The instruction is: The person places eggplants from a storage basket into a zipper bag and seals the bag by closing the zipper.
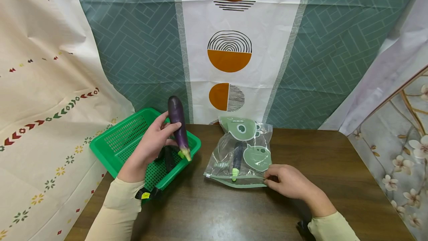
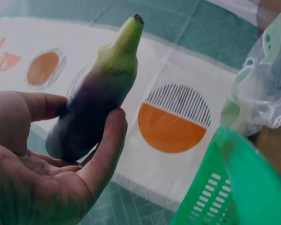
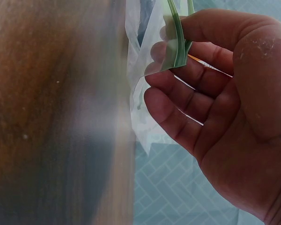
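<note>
My left hand (image 1: 154, 140) holds a purple eggplant (image 1: 177, 120) above the right part of a green plastic basket (image 1: 115, 161). In the left wrist view the thumb and fingers grip the dark body of the eggplant (image 2: 96, 98), its green stem end pointing up. With thumb and fingers my right hand (image 1: 287, 180) pinches the near right corner of a clear zip bag (image 1: 219, 155) with green cartoon prints. The bag's green zip edge (image 3: 179, 47) shows between thumb and fingers in the right wrist view. Inside the bag lies another eggplant (image 1: 237, 159), its green end toward the zip.
Dark, elongated things (image 1: 169, 159) lie in the basket, partly behind the left hand. The wooden table (image 1: 217, 211) ends at the back against a patterned green and white cloth (image 1: 143, 47). A flower-patterned cloth (image 1: 398, 159) borders the right side.
</note>
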`<state>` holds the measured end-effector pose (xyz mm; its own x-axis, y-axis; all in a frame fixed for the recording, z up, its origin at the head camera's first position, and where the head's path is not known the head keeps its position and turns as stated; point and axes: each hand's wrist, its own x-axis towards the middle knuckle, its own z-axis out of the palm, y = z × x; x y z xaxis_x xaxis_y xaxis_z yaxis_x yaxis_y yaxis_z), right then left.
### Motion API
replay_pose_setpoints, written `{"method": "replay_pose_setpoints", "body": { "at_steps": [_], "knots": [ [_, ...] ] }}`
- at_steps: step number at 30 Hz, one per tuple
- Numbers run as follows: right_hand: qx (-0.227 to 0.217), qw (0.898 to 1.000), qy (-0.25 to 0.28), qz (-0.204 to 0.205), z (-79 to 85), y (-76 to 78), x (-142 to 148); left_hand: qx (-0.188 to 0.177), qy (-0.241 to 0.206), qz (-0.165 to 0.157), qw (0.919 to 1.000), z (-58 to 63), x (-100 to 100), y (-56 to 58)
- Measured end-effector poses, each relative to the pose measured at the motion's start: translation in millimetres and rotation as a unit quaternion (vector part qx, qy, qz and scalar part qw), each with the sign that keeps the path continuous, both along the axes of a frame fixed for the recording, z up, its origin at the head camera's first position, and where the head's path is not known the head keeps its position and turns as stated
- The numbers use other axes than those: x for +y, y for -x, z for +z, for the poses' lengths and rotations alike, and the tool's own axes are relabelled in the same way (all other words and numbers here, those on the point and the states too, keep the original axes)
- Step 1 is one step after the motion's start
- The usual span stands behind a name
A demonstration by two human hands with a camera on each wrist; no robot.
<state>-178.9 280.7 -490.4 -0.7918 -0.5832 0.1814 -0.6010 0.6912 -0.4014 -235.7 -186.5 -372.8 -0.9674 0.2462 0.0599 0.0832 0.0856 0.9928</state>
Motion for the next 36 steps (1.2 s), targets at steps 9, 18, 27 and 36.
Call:
{"method": "replay_pose_setpoints", "body": {
  "at_steps": [9,18,27,36],
  "knots": [
    [-0.008,1.0,-0.003,-0.003,-0.7,0.5,0.4,0.001,-0.006,-0.028,0.9996,-2.8,12.8,-4.6],
    [-0.006,1.0,-0.002,0.001,-2.0,1.1,0.3,-0.014,-0.012,-0.046,0.9988,-5.0,24.7,-11.7],
    [0.001,1.0,-0.003,0.001,-1.7,0.4,-0.1,-0.021,-0.033,-0.058,0.9975,-8.2,43.2,-20.8],
    [-0.006,1.0,-0.003,0.002,-1.9,0.7,0.1,-0.041,-0.044,-0.069,0.9958,-15.5,59.2,-31.1]
  ]
}}
